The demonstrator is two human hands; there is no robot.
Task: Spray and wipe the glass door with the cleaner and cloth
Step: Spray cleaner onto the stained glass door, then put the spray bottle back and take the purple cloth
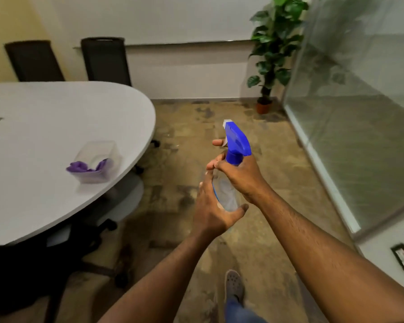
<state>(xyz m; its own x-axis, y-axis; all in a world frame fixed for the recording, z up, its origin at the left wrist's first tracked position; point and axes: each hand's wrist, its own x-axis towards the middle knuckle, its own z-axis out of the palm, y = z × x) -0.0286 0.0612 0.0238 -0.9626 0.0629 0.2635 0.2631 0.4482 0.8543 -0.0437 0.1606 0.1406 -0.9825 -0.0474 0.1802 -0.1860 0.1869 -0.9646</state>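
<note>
A clear spray bottle (226,194) with a blue trigger head (237,142) is held upright in front of me, over the floor. My right hand (240,177) grips its neck just under the blue head, one finger reaching toward the trigger. My left hand (211,206) cups the bottle's clear body from the left and below. The nozzle points away and slightly left. The glass door (350,108) stands to the right, frosted and tilted in view. A purple cloth (89,167) lies in a clear plastic container (98,159) on the white table.
A rounded white table (56,127) fills the left side, with two dark chairs (103,59) behind it and chair casters under it. A potted plant (271,54) stands in the far corner by the glass. My shoe (233,285) is on the patterned floor.
</note>
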